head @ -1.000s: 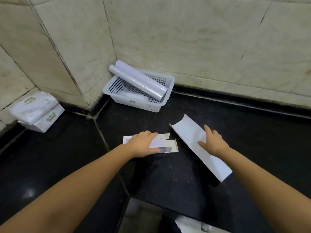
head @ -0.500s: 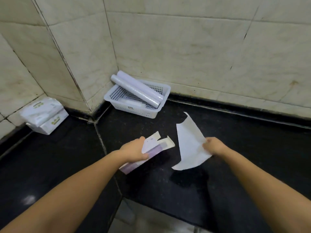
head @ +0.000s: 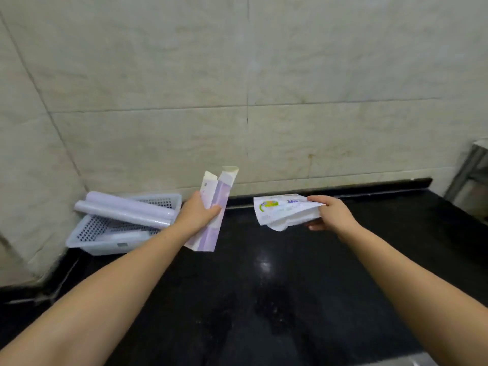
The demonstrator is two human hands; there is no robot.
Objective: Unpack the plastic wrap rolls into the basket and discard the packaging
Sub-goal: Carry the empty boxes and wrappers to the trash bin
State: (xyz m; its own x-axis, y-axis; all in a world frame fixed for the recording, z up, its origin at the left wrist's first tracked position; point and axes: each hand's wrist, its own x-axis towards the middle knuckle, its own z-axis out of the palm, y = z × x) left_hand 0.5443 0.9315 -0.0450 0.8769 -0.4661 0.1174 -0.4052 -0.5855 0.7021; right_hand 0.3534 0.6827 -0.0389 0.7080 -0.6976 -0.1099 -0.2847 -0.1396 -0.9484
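Note:
My left hand [head: 198, 216] grips a flattened white and purple carton [head: 215, 207], held upright above the black counter with its flaps pointing up. My right hand [head: 328, 213] holds a crumpled white plastic wrapper [head: 280, 211] with green and blue print, lifted off the counter. A white perforated basket [head: 95, 243] sits in the wall corner at the left. Two plastic wrap rolls [head: 124, 211] lie slanted across its rim, and a third roll [head: 118, 235] lies inside it.
The black stone counter [head: 277, 286] runs along beige tiled walls [head: 237, 88]. A metal frame [head: 467, 167] stands at the far right. The counter's front edge [head: 396, 359] shows at the bottom right.
Both hands have lifted the packaging off the counter and raised it. The view has swung right, so the basket now sits at the left and the tissue pack has left the frame.

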